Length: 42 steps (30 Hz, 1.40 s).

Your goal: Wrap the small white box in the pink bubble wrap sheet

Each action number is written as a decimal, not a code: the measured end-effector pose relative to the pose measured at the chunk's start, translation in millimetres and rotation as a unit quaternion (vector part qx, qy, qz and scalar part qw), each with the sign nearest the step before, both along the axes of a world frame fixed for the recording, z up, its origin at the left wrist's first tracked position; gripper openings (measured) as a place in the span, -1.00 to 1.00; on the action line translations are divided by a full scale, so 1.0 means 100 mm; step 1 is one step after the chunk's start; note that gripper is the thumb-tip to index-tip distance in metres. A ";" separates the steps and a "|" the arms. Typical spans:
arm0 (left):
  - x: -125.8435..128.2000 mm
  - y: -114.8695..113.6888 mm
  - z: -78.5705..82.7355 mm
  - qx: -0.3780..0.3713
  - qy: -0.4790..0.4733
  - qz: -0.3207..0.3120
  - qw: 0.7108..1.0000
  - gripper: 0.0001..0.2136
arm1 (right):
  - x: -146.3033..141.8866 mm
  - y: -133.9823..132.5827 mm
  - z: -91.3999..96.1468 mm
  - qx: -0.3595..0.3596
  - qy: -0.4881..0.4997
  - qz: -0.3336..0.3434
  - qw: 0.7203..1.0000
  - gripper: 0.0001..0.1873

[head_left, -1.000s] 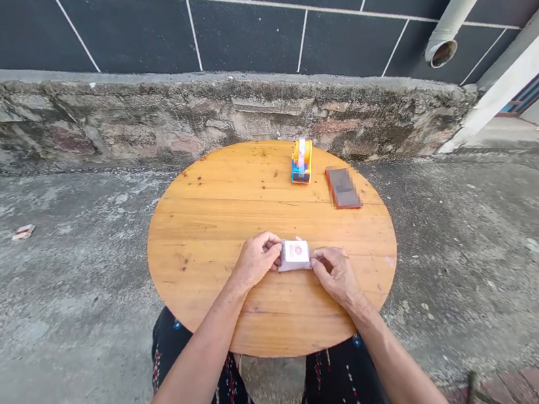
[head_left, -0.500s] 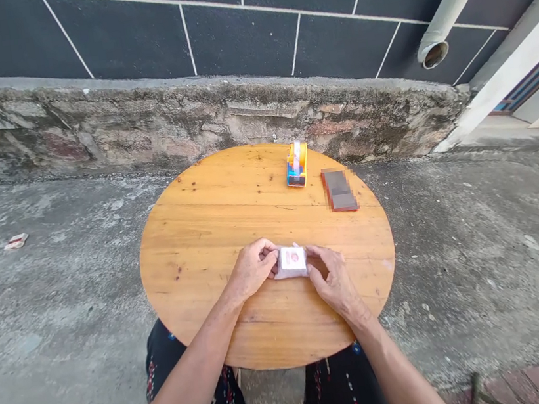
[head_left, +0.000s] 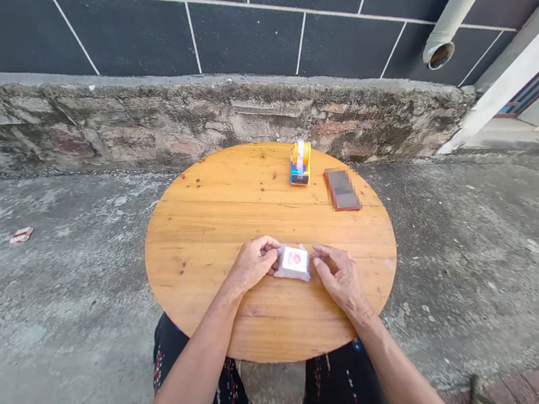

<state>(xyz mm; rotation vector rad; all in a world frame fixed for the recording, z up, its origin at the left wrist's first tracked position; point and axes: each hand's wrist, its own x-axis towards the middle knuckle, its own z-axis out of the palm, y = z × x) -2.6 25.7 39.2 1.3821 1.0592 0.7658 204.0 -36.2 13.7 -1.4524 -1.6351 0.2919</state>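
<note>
From the head view, the small white packet (head_left: 294,262) lies flat on the round wooden table (head_left: 195,238), toward its six o'clock edge. The left hand (head_left: 252,264) pinches the packet's nine o'clock side; the right hand (head_left: 339,277), fingers loosely spread, touches its three o'clock corner. With so light a hold, the packet could skid or tear unevenly.

Table (head_left: 195,238) lies bare from 9 to 12 o'clock; toward 1 o'clock, a tape dispenser (head_left: 300,163) and dark block (head_left: 342,189) stand in the way.
</note>
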 end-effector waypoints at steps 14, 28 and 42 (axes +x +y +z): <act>-0.05 0.01 0.03 0.034 -0.012 -0.031 0.999 -0.77 | -0.16 0.11 0.34 0.043 -0.124 0.088 0.987 -0.82; -0.08 0.00 0.04 0.118 0.054 -0.032 0.991 -0.80 | -0.20 0.44 0.42 -0.030 -0.013 0.104 0.994 -0.89; -0.03 -0.05 0.02 0.142 0.078 -0.035 0.986 -0.20 | -0.21 0.49 0.64 -0.029 0.049 0.095 0.994 -0.88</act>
